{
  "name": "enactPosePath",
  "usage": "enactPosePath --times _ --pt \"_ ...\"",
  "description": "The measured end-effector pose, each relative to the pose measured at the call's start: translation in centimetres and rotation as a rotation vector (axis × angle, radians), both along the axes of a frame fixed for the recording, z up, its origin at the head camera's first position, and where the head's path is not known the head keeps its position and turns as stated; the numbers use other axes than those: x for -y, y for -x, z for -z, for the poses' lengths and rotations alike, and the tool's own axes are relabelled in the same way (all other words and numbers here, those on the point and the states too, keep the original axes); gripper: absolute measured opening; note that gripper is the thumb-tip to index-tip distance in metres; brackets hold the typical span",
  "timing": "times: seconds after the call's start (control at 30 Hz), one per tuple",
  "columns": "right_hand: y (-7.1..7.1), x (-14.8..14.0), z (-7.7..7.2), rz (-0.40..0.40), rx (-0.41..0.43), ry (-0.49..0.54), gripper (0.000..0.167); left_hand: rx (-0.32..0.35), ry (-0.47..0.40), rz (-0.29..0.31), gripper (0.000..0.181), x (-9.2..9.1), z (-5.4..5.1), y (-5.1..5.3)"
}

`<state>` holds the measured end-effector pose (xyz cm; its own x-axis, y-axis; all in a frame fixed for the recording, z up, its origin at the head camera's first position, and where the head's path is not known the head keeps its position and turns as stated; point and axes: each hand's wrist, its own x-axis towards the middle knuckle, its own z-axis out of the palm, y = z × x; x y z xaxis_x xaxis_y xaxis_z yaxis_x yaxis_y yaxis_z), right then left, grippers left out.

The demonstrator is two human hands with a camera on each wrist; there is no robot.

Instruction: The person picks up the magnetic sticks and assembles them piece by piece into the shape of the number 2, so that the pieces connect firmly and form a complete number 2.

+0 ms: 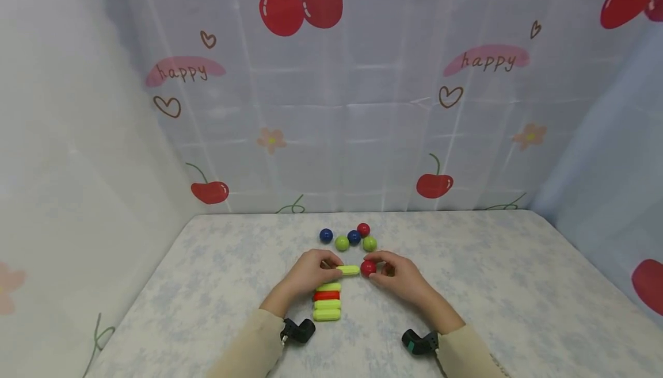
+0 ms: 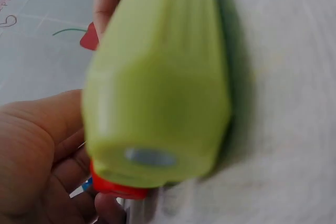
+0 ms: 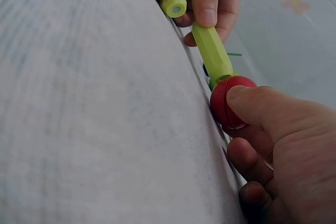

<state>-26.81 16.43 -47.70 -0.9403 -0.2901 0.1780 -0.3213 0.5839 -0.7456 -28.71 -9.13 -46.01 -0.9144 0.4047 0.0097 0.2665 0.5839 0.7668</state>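
My left hand pinches a yellow-green ribbed rod between thumb and fingers. My right hand pinches a red ball at the rod's right end. In the right wrist view the rod's tip meets the ball. Just below the left hand lies a row of short rods: a red rod among several yellow-green rods. A large, blurred yellow-green rod end fills the middle of the left wrist view and hides part of the left hand.
Beyond the hands lie loose balls: two blue balls, two green balls and another red ball. The marbled table ends at a cherry-print curtain behind, with more curtain on both sides.
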Motion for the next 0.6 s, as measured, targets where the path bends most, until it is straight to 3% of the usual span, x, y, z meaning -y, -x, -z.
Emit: enactPosePath --times 0.6 --pt "-0.03 0.06 0.24 0.001 0.002 0.003 0.034 -0.030 0.013 -0.043 0.012 -0.38 0.67 -0.10"
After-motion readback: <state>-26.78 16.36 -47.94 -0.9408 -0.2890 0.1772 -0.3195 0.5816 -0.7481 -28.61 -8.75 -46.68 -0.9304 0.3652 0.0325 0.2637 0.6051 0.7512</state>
